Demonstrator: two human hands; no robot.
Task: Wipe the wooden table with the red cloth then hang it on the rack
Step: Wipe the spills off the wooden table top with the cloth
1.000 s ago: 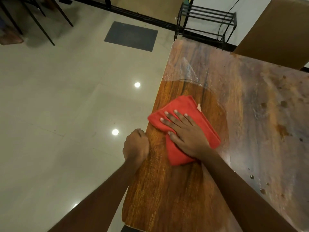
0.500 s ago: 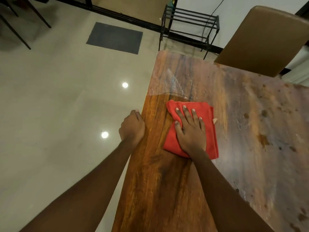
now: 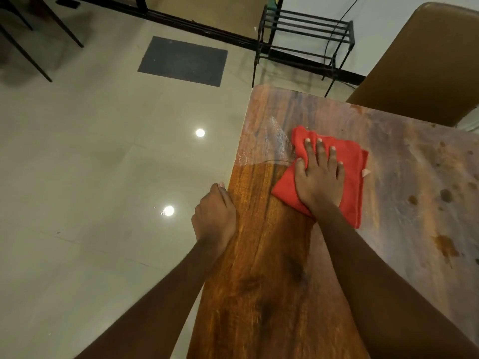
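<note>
A folded red cloth [image 3: 348, 174] lies flat on the wooden table [image 3: 261, 281], near its far left corner. My right hand [image 3: 320, 177] presses down on the cloth with straight, spread fingers. My left hand [image 3: 215, 215] grips the table's left edge, thumb on top and fingers curled under out of sight. The wood nearer me looks dark and clean, while the far and right parts look dusty and stained. A black metal rack [image 3: 305, 35] stands on the floor beyond the table's far end.
A brown chair back [image 3: 420, 60] stands at the table's far right side. A dark mat [image 3: 182, 60] lies on the glossy tiled floor to the left. Black chair legs [image 3: 39, 35] show at the top left.
My right hand has slid the cloth away from me and to the right, onto the dusty part. My left hand has stayed on the table edge.
</note>
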